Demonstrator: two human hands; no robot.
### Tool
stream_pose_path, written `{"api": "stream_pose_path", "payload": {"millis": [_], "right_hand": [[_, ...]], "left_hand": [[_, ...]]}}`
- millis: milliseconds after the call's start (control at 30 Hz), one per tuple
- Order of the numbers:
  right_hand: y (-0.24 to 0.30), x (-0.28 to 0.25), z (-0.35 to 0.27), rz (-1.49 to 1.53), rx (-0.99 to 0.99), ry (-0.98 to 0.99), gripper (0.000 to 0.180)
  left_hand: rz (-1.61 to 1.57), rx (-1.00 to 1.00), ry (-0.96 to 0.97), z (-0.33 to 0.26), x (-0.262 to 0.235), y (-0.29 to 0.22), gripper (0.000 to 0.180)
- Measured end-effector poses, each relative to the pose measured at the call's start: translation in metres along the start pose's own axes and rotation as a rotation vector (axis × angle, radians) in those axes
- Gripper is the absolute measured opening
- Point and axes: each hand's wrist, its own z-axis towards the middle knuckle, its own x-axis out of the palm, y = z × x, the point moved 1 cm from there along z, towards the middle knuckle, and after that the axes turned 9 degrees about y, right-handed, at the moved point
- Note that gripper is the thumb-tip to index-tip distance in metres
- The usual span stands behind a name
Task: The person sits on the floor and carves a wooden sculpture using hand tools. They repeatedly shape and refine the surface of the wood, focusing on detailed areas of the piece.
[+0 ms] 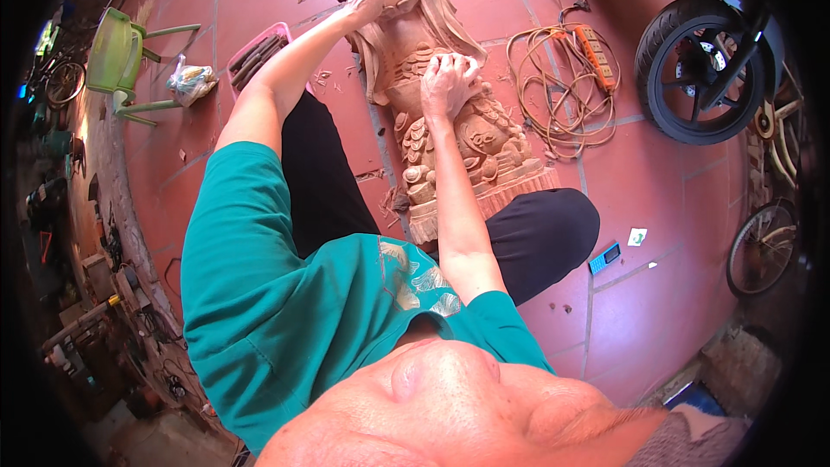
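A carved wooden statue (415, 56) of a bearded figure lies on its back on the tiled floor between my legs. Its head points away from me and its carved base is near my knees. My left hand (369, 2) is closed over the figure's side at chest height. Over the statue's middle, my right hand (448, 85) has its fingers bent and drawn together against the carving. Whatever lies under those right fingertips, if anything, is hidden.
A pink basket of chisel-like tools (259, 56) is beside my left leg, near a green plastic chair (118, 52) and a plastic bag (191, 80). To the right are an orange power strip (595, 58) with a coiled cord, a motorbike wheel (699, 69) and a blue phone (605, 258).
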Motion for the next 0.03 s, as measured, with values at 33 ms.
{"api": "stream_pose_path", "payload": {"millis": [33], "right_hand": [[-0.0019,0.0008,-0.0003,-0.002,0.006,0.006,0.017]], "left_hand": [[-0.017,0.010,-0.064,0.0017,0.0014,-0.0021,0.018]]}}
